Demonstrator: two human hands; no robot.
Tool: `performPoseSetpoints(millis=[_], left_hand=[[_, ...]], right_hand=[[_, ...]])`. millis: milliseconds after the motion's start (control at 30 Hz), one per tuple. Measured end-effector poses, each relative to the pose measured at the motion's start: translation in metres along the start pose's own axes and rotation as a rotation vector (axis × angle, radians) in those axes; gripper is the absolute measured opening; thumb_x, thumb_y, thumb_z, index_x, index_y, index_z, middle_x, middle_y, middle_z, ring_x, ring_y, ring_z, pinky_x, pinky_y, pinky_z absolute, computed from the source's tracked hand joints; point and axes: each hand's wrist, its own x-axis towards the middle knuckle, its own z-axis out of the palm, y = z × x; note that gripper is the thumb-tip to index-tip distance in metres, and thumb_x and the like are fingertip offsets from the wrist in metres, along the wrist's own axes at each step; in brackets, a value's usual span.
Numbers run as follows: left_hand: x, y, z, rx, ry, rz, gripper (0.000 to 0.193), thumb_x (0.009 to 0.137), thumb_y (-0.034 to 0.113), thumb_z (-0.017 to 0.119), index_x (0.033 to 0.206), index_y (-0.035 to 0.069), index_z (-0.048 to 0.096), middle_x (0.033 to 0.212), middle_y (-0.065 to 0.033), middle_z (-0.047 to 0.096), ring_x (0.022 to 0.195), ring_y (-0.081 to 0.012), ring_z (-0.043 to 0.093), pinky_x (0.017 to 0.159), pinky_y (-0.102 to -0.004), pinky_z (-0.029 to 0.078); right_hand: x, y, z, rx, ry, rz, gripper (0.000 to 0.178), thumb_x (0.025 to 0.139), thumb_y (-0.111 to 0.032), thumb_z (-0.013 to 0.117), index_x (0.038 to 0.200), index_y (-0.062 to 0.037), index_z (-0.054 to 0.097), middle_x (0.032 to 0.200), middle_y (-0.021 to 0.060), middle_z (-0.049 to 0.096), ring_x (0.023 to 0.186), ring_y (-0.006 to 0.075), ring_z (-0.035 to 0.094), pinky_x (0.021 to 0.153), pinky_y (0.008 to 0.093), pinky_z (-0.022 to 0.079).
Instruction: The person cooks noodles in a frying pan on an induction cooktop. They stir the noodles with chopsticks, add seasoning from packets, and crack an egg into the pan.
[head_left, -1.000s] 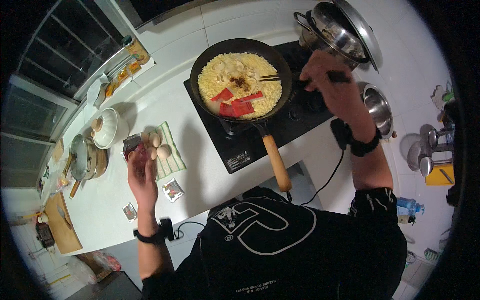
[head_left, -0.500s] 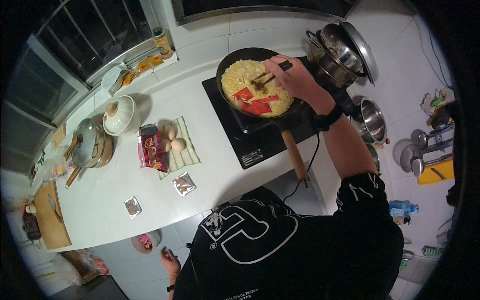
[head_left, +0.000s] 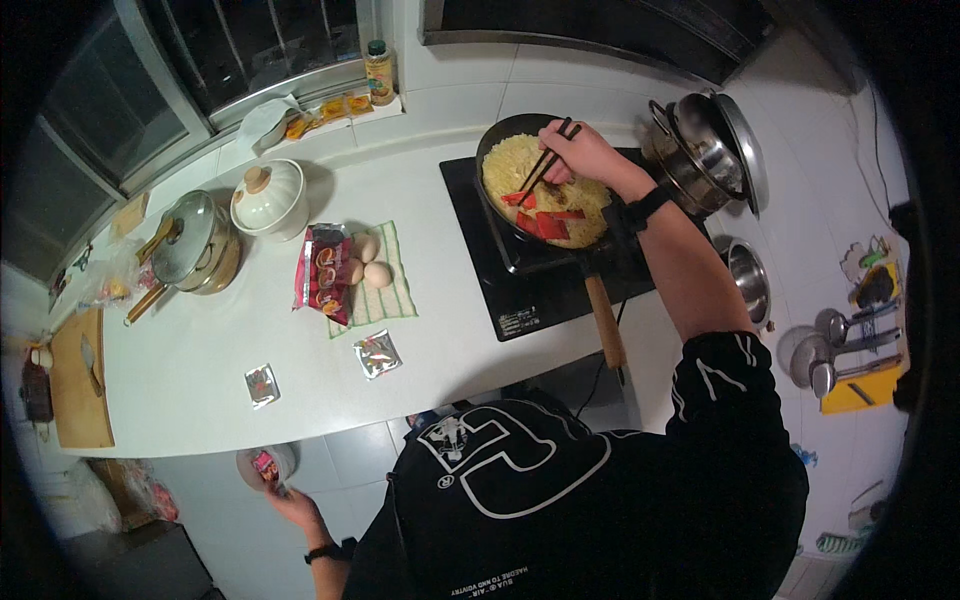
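Note:
My right hand [head_left: 585, 158] grips a pair of dark chopsticks [head_left: 545, 165] over a black frying pan [head_left: 597, 283] with a wooden handle. Pale yellow noodles [head_left: 508, 158] fill the pan. Several flat, red, packet-like pieces [head_left: 552, 225] lie on them, and the chopstick tips reach the nearest of these. Part of a dark brown patch on the noodles shows beneath my hand. Low at the left, my left hand [head_left: 296, 507] is beside a small bin [head_left: 284, 459] with red wrappers in it. Its fingers look stretched out, with nothing visible in them.
The pan rests on a black induction cooker [head_left: 510, 290]. Stacked metal pots [head_left: 695, 165] stand to its right. Eggs [head_left: 377, 274] and a dark red package [head_left: 324, 270] lie on a striped cloth, near two silver sachets [head_left: 377, 354]. A lidded pot [head_left: 195, 240] and white casserole [head_left: 270, 205] stand left.
The view has shifted, so the counter appears lower. My left hand has moved to the bin's edge. The chopsticks have gone from the dark patch to the red pieces.

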Motion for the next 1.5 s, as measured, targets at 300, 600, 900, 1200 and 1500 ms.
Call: performPoseSetpoints(millis=[300, 600, 900, 1200, 1500], left_hand=[[0.143, 0.289, 0.174, -0.121, -0.265, 0.460, 0.037, 0.094, 0.015, 0.065, 0.128, 0.001, 0.056, 0.119, -0.0196, 0.057, 0.115, -0.0361, 0.055, 0.097, -0.0460, 0.045], [0.176, 0.354, 0.241, 0.068, -0.244, 0.582, 0.030, 0.094, 0.025, 0.066, 0.113, 0.001, 0.064, 0.104, -0.0179, 0.066, 0.100, -0.0389, 0.061, 0.088, -0.0470, 0.048], [0.170, 0.345, 0.199, -0.297, -0.441, 0.287, 0.019, 0.092, 0.011, 0.072, 0.098, -0.003, 0.060, 0.089, -0.0121, 0.068, 0.079, -0.0172, 0.064, 0.073, -0.0305, 0.050], [0.098, 0.408, 0.125, -0.753, -0.529, 0.209, 0.016, 0.092, 0.000, 0.071, 0.102, -0.001, 0.058, 0.099, -0.0088, 0.071, 0.090, -0.0133, 0.067, 0.079, -0.0266, 0.054], [0.022, 0.428, 0.183, -0.756, -0.799, 0.163, 0.023, 0.089, -0.001, 0.073, 0.106, 0.000, 0.059, 0.113, -0.0101, 0.069, 0.109, -0.0172, 0.064, 0.095, -0.0312, 0.051]], right_hand=[[-0.029, 0.028, -0.018, 0.288, 0.119, 0.038, 0.039, 0.107, -0.036, 0.044, 0.101, 0.0014, 0.054, 0.089, 0.0159, 0.065, 0.074, 0.0265, 0.075, 0.061, 0.0293, 0.062], [-0.026, 0.074, -0.003, 0.367, 0.157, 0.005, 0.033, 0.106, -0.029, 0.047, 0.109, 0.0028, 0.055, 0.094, 0.0167, 0.065, 0.077, 0.0291, 0.074, 0.064, 0.0332, 0.062], [-0.045, 0.079, -0.009, 0.436, 0.231, 0.012, 0.032, 0.106, -0.026, 0.045, 0.106, 0.0034, 0.057, 0.095, 0.0169, 0.067, 0.076, 0.0320, 0.075, 0.062, 0.0338, 0.062], [-0.059, 0.088, -0.014, 0.549, 0.272, 0.007, 0.036, 0.106, -0.029, 0.046, 0.103, 0.0055, 0.055, 0.095, 0.0207, 0.068, 0.081, 0.0337, 0.075, 0.066, 0.0353, 0.063], [-0.096, 0.080, -0.049, 0.627, 0.448, -0.078, 0.035, 0.104, -0.033, 0.049, 0.104, 0.0020, 0.054, 0.094, 0.0190, 0.065, 0.084, 0.0329, 0.074, 0.070, 0.0389, 0.064]])
